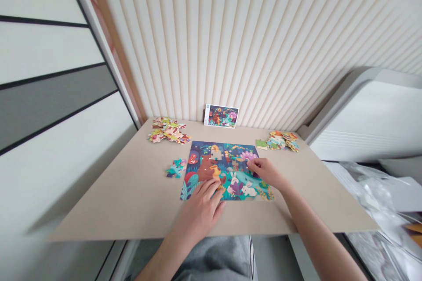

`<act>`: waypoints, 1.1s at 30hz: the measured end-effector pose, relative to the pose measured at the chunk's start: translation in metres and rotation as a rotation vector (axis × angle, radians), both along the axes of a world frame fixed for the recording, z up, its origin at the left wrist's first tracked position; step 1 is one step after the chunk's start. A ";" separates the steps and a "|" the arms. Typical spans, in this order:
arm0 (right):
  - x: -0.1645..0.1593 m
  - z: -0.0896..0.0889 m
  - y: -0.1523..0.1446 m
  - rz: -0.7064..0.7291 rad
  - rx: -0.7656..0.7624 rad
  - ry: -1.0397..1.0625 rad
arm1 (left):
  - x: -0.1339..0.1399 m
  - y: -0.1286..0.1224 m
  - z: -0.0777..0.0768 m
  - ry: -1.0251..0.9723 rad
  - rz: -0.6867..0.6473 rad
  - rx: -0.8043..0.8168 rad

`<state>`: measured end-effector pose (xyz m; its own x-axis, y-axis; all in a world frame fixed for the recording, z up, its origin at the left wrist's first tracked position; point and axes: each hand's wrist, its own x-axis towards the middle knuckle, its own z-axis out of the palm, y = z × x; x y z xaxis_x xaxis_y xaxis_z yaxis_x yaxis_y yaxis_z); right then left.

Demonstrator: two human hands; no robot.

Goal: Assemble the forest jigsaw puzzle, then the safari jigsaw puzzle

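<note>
A colourful jigsaw puzzle [207,171] with a bear, rabbits and a peacock lies flat on the table. My left hand [205,202] rests palm down over its lower edge, fingers stretched out. At the puzzle's right side, by the pink peacock [249,155], my right hand [263,170] pinches a puzzle piece that the fingers mostly cover. Pale grey, piece-shaped spots [216,154] show in the upper middle of the picture. Left of the puzzle lies a small group of teal puzzle pieces [176,168].
A picture card [221,116] of the same scene leans upright against the pleated wall [211,44]. Piles of loose pieces lie at the table's back left [169,131] and back right [280,140]. Clear plastic wrapping [365,189] lies beyond the table's right edge.
</note>
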<state>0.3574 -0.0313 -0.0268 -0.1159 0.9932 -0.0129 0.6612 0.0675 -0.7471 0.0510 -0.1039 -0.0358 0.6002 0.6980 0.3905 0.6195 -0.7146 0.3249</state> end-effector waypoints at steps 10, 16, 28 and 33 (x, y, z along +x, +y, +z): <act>-0.010 -0.009 0.010 -0.009 0.091 -0.165 | 0.000 -0.001 0.001 0.015 -0.001 -0.024; -0.011 -0.007 0.011 -0.016 0.131 -0.273 | 0.000 0.000 0.002 0.028 0.001 -0.035; -0.014 -0.014 0.010 -0.011 0.225 -0.270 | 0.001 0.000 0.002 0.014 0.005 -0.035; -0.013 -0.013 0.009 -0.012 0.247 -0.276 | 0.001 0.000 0.003 0.004 0.006 -0.030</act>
<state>0.3439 -0.0220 -0.0403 -0.1294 0.9716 0.1982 0.8375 0.2141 -0.5027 0.0521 -0.1042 -0.0331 0.5974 0.7131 0.3669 0.6253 -0.7006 0.3437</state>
